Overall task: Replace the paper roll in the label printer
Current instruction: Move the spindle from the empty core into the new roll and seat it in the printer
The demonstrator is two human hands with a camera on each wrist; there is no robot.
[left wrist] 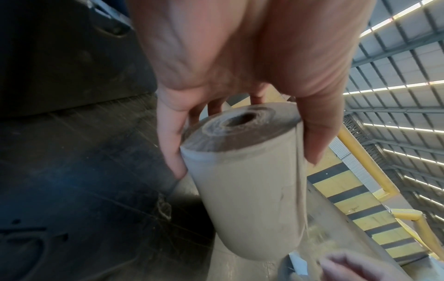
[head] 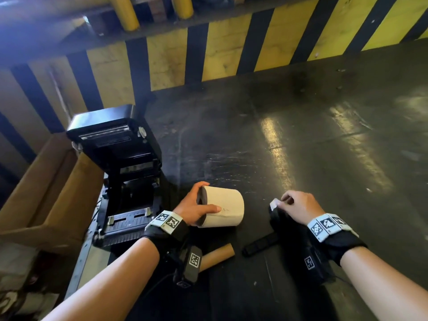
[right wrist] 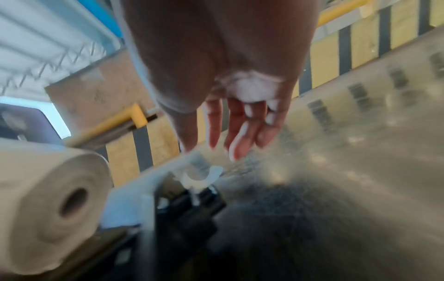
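1. Head view, item one: paper roll, cream, full, lying on its side on the dark floor at centre frame, hollow core facing 9 o'clock.
2. Left hand: grasps the roll at its core end, thumb laid along the near side, fingers curled over the far side. Left wrist view confirms: thumb and fingers clamp the roll from opposite sides, core hole visible.
3. Right hand: at 3 o'clock of the roll, apart from it, resting over a black part with a white tip. Right wrist view shows the fingers hanging straight and relaxed just above that part's white clip; nothing gripped.
4. Label printer: black, at 9 o'clock of the roll, lid swung up and back, roll bay exposed.
5. Empty cardboard core: brown tube on the floor at 6 o'clock of the roll, partly behind the left wrist band.
6. Black bar-shaped part: flat on the floor at 5 o'clock of the roll.
7. Cardboard box: open, brown, at 9 o'clock of the printer.
8. Yellow-and-black striped barrier: runs across at 12 o'clock.
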